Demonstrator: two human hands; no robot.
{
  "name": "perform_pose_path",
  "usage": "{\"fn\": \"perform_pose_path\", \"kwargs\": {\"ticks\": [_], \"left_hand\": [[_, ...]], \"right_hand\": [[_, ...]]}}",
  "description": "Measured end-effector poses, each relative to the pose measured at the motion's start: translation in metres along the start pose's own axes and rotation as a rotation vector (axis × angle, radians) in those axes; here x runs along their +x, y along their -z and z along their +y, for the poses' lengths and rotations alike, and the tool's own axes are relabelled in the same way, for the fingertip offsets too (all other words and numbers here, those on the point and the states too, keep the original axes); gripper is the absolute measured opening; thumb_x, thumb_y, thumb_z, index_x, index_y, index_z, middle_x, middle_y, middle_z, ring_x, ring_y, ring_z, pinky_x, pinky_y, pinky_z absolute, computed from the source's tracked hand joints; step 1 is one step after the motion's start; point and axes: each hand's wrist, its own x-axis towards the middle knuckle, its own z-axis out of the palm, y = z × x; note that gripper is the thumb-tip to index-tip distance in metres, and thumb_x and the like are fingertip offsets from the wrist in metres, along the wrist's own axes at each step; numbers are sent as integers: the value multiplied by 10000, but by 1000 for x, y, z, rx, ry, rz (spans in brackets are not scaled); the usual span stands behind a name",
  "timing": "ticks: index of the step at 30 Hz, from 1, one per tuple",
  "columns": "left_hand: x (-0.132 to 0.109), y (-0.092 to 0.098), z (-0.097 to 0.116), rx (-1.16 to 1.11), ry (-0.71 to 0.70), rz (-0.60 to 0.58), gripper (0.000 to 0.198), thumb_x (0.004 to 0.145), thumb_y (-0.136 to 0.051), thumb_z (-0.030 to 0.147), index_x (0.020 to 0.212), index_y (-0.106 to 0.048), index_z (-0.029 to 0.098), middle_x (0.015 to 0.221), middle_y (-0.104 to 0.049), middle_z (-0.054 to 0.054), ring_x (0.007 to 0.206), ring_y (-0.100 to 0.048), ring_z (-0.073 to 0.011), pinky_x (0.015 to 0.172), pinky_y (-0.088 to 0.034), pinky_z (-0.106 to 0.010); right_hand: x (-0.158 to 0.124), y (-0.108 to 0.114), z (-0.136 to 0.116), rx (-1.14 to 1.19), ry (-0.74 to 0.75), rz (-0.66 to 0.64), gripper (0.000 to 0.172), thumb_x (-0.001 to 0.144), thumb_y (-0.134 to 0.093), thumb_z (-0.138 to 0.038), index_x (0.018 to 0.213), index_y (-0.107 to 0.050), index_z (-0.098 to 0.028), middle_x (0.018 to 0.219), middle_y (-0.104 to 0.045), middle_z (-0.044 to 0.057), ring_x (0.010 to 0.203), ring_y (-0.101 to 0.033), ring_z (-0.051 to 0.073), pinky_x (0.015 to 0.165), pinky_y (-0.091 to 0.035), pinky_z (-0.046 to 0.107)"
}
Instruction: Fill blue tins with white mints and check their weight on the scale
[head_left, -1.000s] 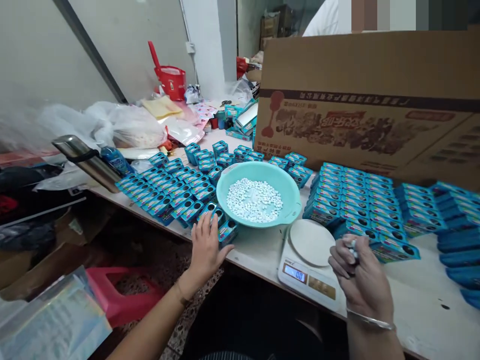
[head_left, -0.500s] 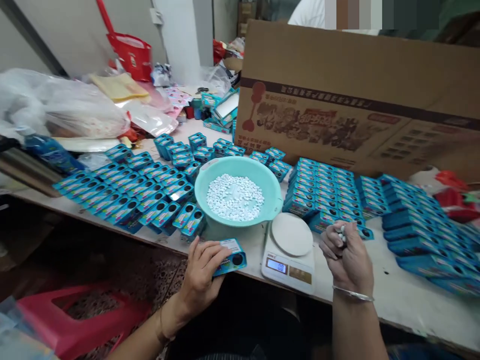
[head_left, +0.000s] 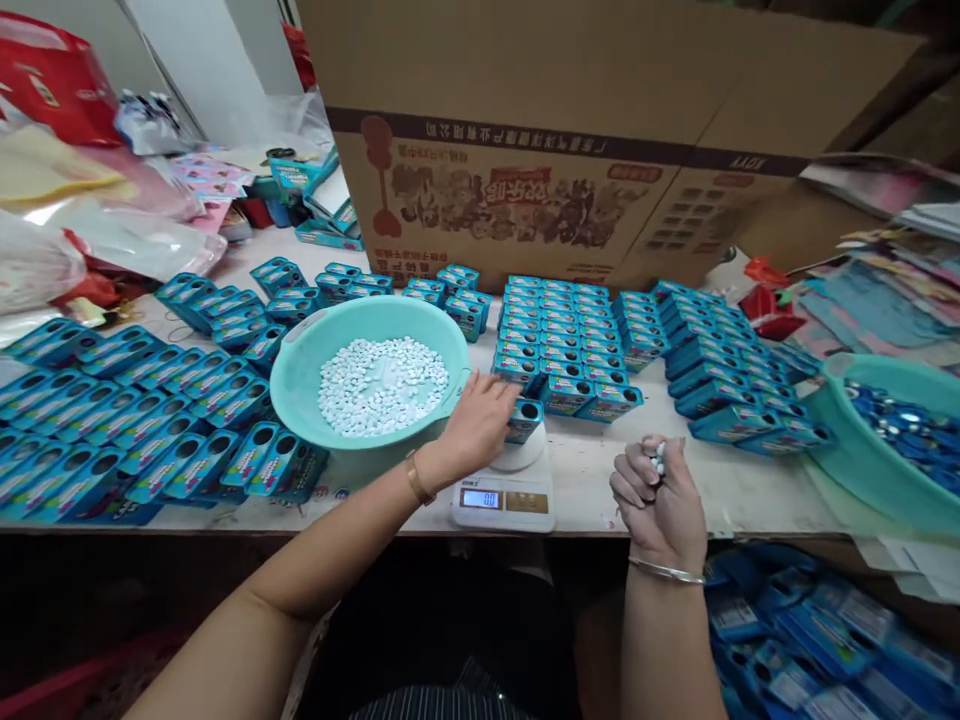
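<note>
My left hand point(head_left: 480, 422) has its fingers on a small blue box point(head_left: 524, 420) with a dark round hole, over the white plate of the digital scale point(head_left: 503, 505). The scale's display reads 0.0. To the right of the scale, my right hand point(head_left: 660, 495) is curled round several small white pellets point(head_left: 658, 462), partly visible between thumb and fingers. A turquoise basin point(head_left: 292, 370) holding many white pellets stands left of the scale, close to my left hand.
Rows of blue boxes point(head_left: 562, 340) stand behind the scale, with more at left point(head_left: 90, 430) and right point(head_left: 720, 370). A large cardboard carton point(head_left: 525, 90) rises behind them. At far right, a turquoise tub point(head_left: 840, 440) holds blue pieces; more blue boxes point(head_left: 825, 640) lie below the table edge.
My left hand has carried the blue box from the table's front edge rightward to over the scale. The view has turned right. My right hand still grips pellets.
</note>
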Motion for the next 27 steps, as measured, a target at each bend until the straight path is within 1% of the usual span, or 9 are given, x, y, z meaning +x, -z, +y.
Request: {"fn": "perform_pose_path", "kwargs": {"ticks": [2,4,5,7,9,12,15,22,27], "left_hand": [[-11,9,0,-11,-14,95,750,822,-655,176,1483,-303,133,1549,-371,-210,1466,-275,-378,1179,-244,-603],[-32,22,0,-42,-27,279,847,860,-655,272,1540,-163,161,1611,-249,-207,1508,-180,-372,1190,-248,-589],[-44,29,0,-59,-14,385,841,880,-646,314,1545,-150,178,1603,-269,-200,1506,-198,-359,1196,-256,-574],[-71,39,-2,-85,78,560,791,887,-656,330,1533,-215,208,1542,-380,-176,1457,-322,-332,1188,-304,-544],[-92,42,-6,-125,194,630,710,883,-673,302,1495,-321,226,1458,-482,-147,1372,-448,-302,1153,-379,-511],[-109,36,-11,-192,274,618,606,884,-675,263,1435,-425,242,1358,-569,-110,1274,-544,-270,1092,-463,-472],[-106,29,-12,-243,233,591,558,890,-667,245,1406,-455,251,1319,-600,-97,1241,-571,-259,1065,-493,-461],[-69,28,-6,-347,66,537,578,881,-679,271,1404,-435,235,1315,-595,-121,1237,-564,-271,1064,-487,-476],[-27,16,0,-354,-111,326,689,828,-727,295,1422,-398,179,1393,-534,-151,1318,-478,-310,1110,-431,-511]], "right_hand": [[2,7,1,58,-37,2,378,699,-847,-443,722,-558,-200,496,-367,-111,364,-234,25,314,-249,117],[5,12,4,108,-70,-2,370,714,-841,-429,723,-551,-200,508,-372,-108,370,-261,26,325,-266,117],[7,13,7,131,-83,-1,365,720,-838,-420,725,-547,-199,515,-377,-106,375,-275,26,332,-276,117],[11,14,12,171,-104,7,350,735,-829,-398,728,-541,-200,538,-398,-100,389,-298,25,345,-291,114],[16,10,17,191,-121,13,328,763,-805,-380,726,-532,-203,573,-433,-86,410,-323,27,357,-302,113],[23,0,23,196,-140,12,295,823,-741,-371,719,-521,-204,639,-479,-59,444,-358,36,367,-310,121],[30,-13,24,198,-141,18,280,863,-691,-368,717,-518,-204,654,-475,-50,452,-352,43,354,-291,128],[44,-48,20,112,-58,-30,327,869,-685,-421,699,-490,-221,551,-360,-89,400,-278,49,332,-254,147],[51,-81,28,112,24,56,403,838,-701,-499,683,-462,-214,516,-333,-107,391,-302,43,344,-266,148]]}}
